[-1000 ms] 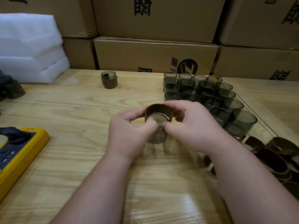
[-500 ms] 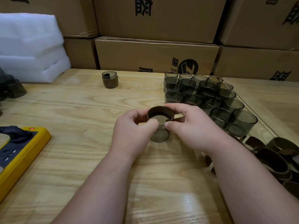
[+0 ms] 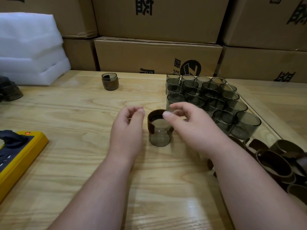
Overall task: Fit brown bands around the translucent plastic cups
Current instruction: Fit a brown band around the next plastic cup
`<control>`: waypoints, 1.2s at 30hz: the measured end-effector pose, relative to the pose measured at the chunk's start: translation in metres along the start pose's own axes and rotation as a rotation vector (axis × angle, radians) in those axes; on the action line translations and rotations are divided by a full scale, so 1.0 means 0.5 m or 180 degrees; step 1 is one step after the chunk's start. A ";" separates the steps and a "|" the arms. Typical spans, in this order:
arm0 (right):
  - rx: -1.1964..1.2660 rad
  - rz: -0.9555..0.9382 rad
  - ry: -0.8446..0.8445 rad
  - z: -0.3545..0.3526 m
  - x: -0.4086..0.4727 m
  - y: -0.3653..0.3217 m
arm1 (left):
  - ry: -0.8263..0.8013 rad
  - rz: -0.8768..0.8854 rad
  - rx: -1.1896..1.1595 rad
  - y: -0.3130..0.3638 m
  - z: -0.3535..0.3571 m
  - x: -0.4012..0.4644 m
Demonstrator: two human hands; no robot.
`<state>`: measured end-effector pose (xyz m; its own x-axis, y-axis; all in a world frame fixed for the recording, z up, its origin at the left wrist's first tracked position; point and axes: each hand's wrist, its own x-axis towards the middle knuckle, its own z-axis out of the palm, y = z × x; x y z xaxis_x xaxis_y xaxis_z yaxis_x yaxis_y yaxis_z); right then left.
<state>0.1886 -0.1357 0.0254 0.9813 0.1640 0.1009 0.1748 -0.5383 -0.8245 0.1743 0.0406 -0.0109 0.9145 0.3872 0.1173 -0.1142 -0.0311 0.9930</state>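
The right hand [image 3: 191,128] hides the brown band's [image 3: 152,121] far side, perhaps touching it; both hands are blurred.

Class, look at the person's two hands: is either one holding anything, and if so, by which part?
Neither hand grips anything. The left hand hangs loosely curled beside the translucent grey plastic cup; the right hand hovers at its brown band, whether touching cannot be told.

Stacked cardboard boxes [image 3: 157,53] rise behind a pale wooden table [image 3: 79,113].

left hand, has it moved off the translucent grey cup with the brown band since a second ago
Yes. The left hand has let go and drawn leftward, away from the banded translucent grey cup, which stands on the wooden table.
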 end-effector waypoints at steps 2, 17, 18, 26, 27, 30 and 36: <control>0.0070 0.0160 0.0529 0.006 0.006 -0.004 | 0.0151 -0.0282 -0.0155 0.007 -0.010 0.006; 0.1200 0.1203 0.0683 0.044 0.014 -0.001 | -0.0672 -0.1063 -0.0327 0.014 -0.010 0.019; 0.1239 0.1255 0.0638 0.047 0.013 0.000 | -0.0664 -0.1079 -0.0286 0.012 -0.008 0.019; 0.1554 0.1334 0.0522 0.055 0.010 0.003 | -0.0779 -0.1153 -0.0224 0.008 -0.007 0.021; 0.1550 0.1359 0.0552 0.056 0.011 0.002 | -0.0790 -0.1136 -0.0180 0.008 -0.006 0.021; 0.1519 0.1412 0.0591 0.058 0.015 0.001 | -0.0826 -0.1177 -0.0078 0.010 -0.007 0.024; 0.1690 0.1466 0.0555 0.063 0.016 -0.002 | -0.0936 -0.1491 0.0254 0.029 -0.005 0.017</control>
<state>0.1939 -0.1076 0.0094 0.9523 -0.1407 -0.2709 -0.2788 -0.0395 -0.9595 0.1795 0.0458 0.0047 0.9316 0.1033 -0.3486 0.3497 0.0084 0.9368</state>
